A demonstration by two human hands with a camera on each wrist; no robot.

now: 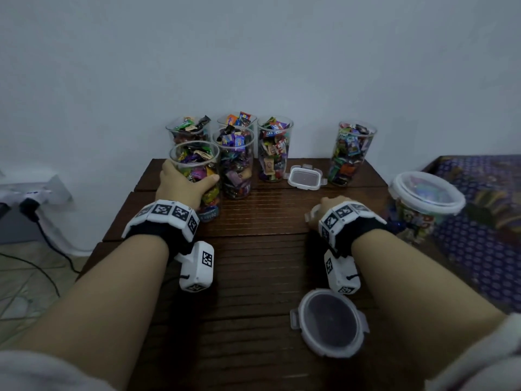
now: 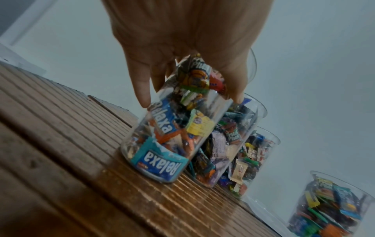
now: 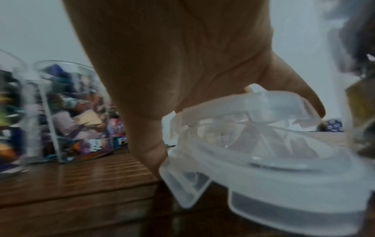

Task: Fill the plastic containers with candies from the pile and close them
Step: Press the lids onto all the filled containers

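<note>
containers behind lid, on table

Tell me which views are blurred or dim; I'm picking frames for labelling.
Head view: dim, wide-angle bending, lidded container at right smeared. Left wrist view: fairly sharp on the candy container the left hand grips. Right wrist view: heavy motion blur over the right hand and its lid.

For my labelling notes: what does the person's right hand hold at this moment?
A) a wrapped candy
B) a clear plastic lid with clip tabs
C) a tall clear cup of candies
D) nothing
B: in the right wrist view the right hand pinches a translucent clip-tab lid over the brown slatted wooden table.
</note>
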